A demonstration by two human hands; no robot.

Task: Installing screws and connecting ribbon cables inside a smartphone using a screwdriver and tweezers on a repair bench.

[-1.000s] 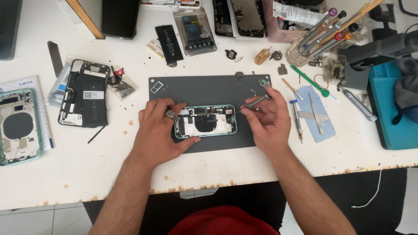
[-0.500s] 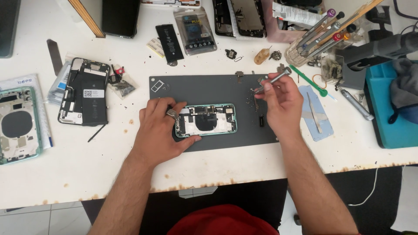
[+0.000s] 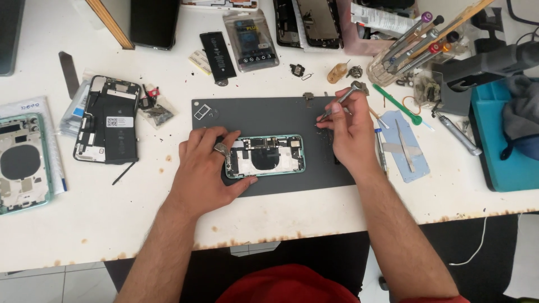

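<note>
Red cloth: my red garment [image 3: 286, 286] fills the bottom edge, nearest to me.
Desk: white desk [image 3: 112, 224], its near edge chipped and stained brown.
Left hand: my left hand [image 3: 205, 168] lies flat on the dark grey mat [image 3: 269, 115], thumb and fingers pressed around the left end of the opened phone; that grip steadies the phone rather than closing round it.
Phone: opened phone [image 3: 266, 155] with a mint-green frame lies flat near the middle of the mat, its insides facing up, long side running left to right.
Right hand: my right hand [image 3: 351, 134] is just right of the phone, its grip pinched on metal tweezers [image 3: 339, 102].
Tweezers: tips point down at the mat near its far right part, the handle angled up and away to the right.
Right of mat: pale blue pad [image 3: 412, 148] with a thin metal tool lying on it; a green-handled tool [image 3: 396, 104] just beyond.
Left of mat: second opened phone [image 3: 106, 120] with a black battery showing; further left a green rear housing [image 3: 22, 163].
Far side: loose black battery [image 3: 218, 50], a clear packet [image 3: 250, 39] beside it, and a holder of screwdrivers [image 3: 410, 45] at far right.
Far right: teal box [image 3: 505, 140] with grey cloth on top.
</note>
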